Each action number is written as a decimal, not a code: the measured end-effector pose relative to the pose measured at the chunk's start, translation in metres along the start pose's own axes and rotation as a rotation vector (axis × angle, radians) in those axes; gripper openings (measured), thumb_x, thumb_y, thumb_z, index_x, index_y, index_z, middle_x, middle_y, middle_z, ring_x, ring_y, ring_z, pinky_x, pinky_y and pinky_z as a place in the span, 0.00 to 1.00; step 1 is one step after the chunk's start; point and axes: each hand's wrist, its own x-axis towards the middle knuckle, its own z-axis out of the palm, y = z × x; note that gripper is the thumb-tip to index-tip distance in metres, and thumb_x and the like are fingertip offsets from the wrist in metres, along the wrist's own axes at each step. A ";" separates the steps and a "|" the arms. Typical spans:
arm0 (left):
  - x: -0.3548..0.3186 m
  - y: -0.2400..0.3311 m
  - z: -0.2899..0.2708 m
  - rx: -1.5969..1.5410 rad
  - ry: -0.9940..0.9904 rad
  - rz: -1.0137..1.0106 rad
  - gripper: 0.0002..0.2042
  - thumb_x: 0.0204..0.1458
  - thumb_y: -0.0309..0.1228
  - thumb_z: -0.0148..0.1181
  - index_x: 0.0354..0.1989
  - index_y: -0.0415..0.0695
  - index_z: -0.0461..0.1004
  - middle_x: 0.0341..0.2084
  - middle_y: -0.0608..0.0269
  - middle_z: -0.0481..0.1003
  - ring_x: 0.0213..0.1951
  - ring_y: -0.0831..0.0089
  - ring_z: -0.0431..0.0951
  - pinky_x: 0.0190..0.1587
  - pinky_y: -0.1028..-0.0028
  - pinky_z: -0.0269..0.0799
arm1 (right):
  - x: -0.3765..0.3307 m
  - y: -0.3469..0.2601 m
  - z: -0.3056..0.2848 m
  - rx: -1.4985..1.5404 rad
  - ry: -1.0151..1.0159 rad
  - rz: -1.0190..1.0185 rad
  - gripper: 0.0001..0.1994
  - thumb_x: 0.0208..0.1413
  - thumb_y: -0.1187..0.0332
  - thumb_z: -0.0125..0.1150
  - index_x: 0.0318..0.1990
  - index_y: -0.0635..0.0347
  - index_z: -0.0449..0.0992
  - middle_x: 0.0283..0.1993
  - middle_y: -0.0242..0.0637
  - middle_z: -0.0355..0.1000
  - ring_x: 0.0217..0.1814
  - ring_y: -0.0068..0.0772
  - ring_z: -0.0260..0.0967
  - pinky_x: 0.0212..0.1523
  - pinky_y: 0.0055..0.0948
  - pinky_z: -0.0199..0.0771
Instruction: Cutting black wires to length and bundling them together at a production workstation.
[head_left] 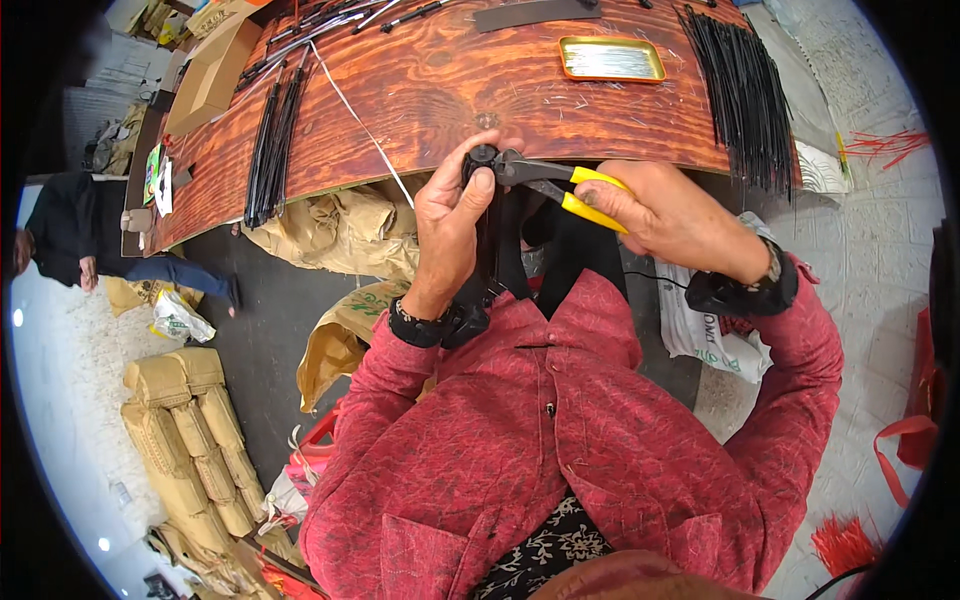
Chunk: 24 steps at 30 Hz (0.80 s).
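My left hand (446,222) is closed around a black piece with a round end (483,155), held upright just off the table's near edge. Its dark, slender lower part runs down below my fingers toward my lap; its exact kind I cannot make out. My thumb presses near the round end. Wrapped around the yellow grips of a pair of pliers (598,182) is my right hand (665,212). The metal jaws point left and meet the black piece beside my left fingertips. Whether they bite on anything is too small to tell.
On the wooden table (430,85) are a yellow-rimmed tin (614,79) of silvery wires, black rod bundles (740,105) (275,150) at both sides, and scattered wire bits. Brown paper sacking (340,235) hangs below. A person (80,225) is at far left; wrapped bundles (190,430) lie on the floor.
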 end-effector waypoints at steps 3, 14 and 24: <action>0.008 0.001 -0.009 -0.023 -0.011 0.001 0.22 0.62 0.33 0.55 0.62 0.35 0.65 0.53 0.50 0.74 0.52 0.69 0.75 0.58 0.70 0.68 | 0.005 0.005 0.005 0.244 -0.093 0.110 0.22 0.68 0.48 0.45 0.37 0.60 0.69 0.19 0.27 0.64 0.14 0.14 0.57 0.14 0.16 0.57; 0.017 0.002 -0.024 -0.167 -0.083 -0.044 0.21 0.60 0.34 0.58 0.58 0.35 0.69 0.51 0.49 0.76 0.51 0.69 0.76 0.58 0.69 0.67 | 0.009 0.010 0.011 0.407 -0.182 0.083 0.16 0.68 0.54 0.49 0.41 0.60 0.68 0.23 0.30 0.69 0.17 0.15 0.63 0.18 0.16 0.62; 0.016 0.002 -0.018 -0.115 -0.032 -0.032 0.20 0.61 0.33 0.57 0.59 0.36 0.69 0.51 0.50 0.76 0.50 0.71 0.76 0.57 0.71 0.69 | 0.008 0.012 0.011 0.477 -0.183 0.009 0.14 0.68 0.65 0.48 0.55 0.63 0.66 0.41 0.41 0.76 0.32 0.26 0.77 0.34 0.23 0.76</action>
